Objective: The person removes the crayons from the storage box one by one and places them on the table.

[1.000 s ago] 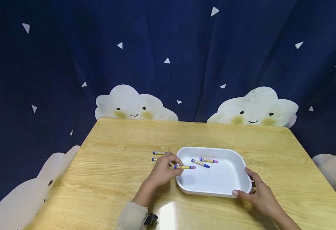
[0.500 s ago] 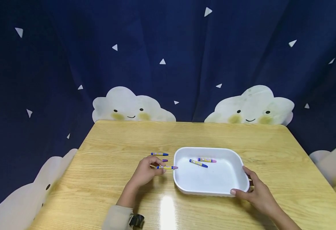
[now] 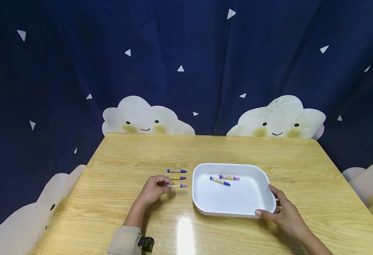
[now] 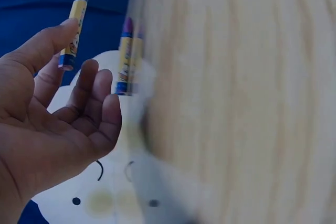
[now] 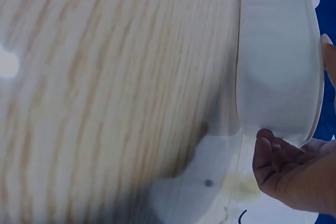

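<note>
My left hand pinches a crayon with a pale purple tip and a yellow wrapper between thumb and forefinger. In the left wrist view this crayon is held above the table surface, the other fingers loosely bent. Just beyond it lie a dark purple crayon and a blue crayon, roughly parallel. A white tray stands to their right, with a blue crayon and a pink crayon inside. Gripping the tray's right end is my right hand, thumb on the rim.
The wooden table extends around the tray. A dark blue curtain with white triangles and cloud faces hangs behind the table's far edge. A dark band with a small device is on the left wrist.
My left hand has moved left with the pale purple crayon, from over the tray's left rim to beside the crayons on the table. My right hand stays on the tray.
</note>
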The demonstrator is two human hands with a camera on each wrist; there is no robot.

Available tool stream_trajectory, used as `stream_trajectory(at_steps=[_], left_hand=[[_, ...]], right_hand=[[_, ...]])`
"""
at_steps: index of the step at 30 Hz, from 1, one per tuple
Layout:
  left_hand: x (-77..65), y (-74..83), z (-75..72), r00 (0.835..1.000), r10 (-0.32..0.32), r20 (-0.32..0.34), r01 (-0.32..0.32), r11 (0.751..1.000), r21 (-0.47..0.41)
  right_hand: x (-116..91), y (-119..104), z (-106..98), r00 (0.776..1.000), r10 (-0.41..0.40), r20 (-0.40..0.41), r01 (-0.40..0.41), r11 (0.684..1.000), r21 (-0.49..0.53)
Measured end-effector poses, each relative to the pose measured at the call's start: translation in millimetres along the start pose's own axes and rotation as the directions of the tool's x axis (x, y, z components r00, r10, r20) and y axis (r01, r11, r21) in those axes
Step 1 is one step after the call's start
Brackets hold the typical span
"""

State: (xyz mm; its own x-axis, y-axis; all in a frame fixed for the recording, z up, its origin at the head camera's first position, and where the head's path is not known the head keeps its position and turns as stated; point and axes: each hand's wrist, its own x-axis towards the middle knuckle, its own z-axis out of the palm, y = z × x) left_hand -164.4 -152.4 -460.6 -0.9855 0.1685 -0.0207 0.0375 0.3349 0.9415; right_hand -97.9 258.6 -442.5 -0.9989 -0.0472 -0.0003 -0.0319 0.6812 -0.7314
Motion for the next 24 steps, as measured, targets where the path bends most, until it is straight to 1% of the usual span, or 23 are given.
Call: stream_trajectory(at_steps=[4, 8, 12, 17, 21, 24], left_hand=[[4.6, -3.7, -0.2, 0.999, -0.039, -0.002, 0.039, 0.999, 0.019], [10.9, -4.4, 1.5, 0.997, -0.065, -0.027, 0.068, 0.993, 0.099], [16.4, -3.4, 4.2, 0.995, -0.093, -0.047, 0.1, 0.979, 0.179], [20.3, -0.2, 5.8, 0.993, -0.105, -0.049, 0.114, 0.96, 0.255], [21.4, 1.4, 5.5, 0.991, -0.114, -0.065, 0.128, 0.948, 0.29], [21.0, 1.2, 5.1, 0.99, -0.117, -0.076, 0.135, 0.941, 0.309]], right_hand=[[-0.4, 2.0, 0.9, 1.0, 0.011, 0.002, -0.011, 1.0, 0.007], [0.2, 2.0, 1.2, 1.0, 0.021, 0.007, -0.021, 1.0, 0.013], [-0.2, 0.7, 0.1, 0.999, 0.033, 0.018, -0.034, 0.999, 0.01], [-0.6, 1.5, -0.7, 1.0, 0.025, 0.009, -0.025, 1.0, 0.004], [-1.1, 2.5, -0.2, 1.0, 0.003, -0.005, -0.003, 1.0, 0.016], [-1.4, 2.5, 0.0, 1.0, 0.002, -0.004, -0.002, 1.0, 0.029]])
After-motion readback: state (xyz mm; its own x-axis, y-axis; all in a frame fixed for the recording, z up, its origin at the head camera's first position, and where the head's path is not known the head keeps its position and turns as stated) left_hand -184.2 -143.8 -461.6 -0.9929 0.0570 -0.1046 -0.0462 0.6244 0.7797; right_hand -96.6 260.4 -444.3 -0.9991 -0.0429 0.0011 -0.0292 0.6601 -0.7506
